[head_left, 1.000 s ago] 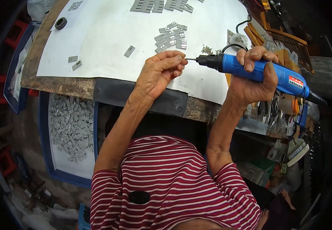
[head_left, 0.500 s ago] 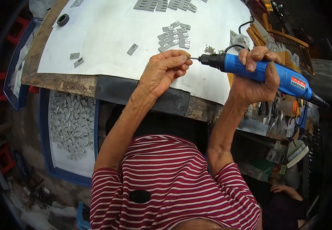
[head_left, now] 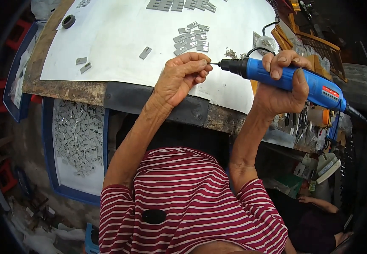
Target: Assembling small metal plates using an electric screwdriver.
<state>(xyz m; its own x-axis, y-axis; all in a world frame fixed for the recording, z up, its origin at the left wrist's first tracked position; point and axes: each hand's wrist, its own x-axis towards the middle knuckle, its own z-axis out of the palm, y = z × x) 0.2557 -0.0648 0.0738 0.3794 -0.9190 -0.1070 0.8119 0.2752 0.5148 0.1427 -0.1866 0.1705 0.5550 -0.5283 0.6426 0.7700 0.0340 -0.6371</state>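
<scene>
A blue electric screwdriver [head_left: 291,80] lies level in my right hand [head_left: 283,91], whose fingers wrap round its body. Its thin bit points left and reaches the fingertips of my left hand [head_left: 182,76]. Those fingers are pinched together at the tip of the bit; whatever they hold is too small and too covered to make out. Just beyond my left hand lies a cluster of small grey rectangular pieces [head_left: 190,39]. A small pile of tiny screws [head_left: 231,53] sits on the white sheet [head_left: 111,46], above the screwdriver's nose.
Rows of grey pieces [head_left: 162,5] lie at the far edge, and a black tape roll [head_left: 68,21] at the far left. A blue tray [head_left: 79,189] of loose pieces stands below the bench's left. Tools [head_left: 302,125] crowd the right. Another person's arm [head_left: 321,204] shows lower right.
Both hands and the screwdriver hold nearly the same position, with the view shifted slightly. At lower right the other person's arm has moved a little.
</scene>
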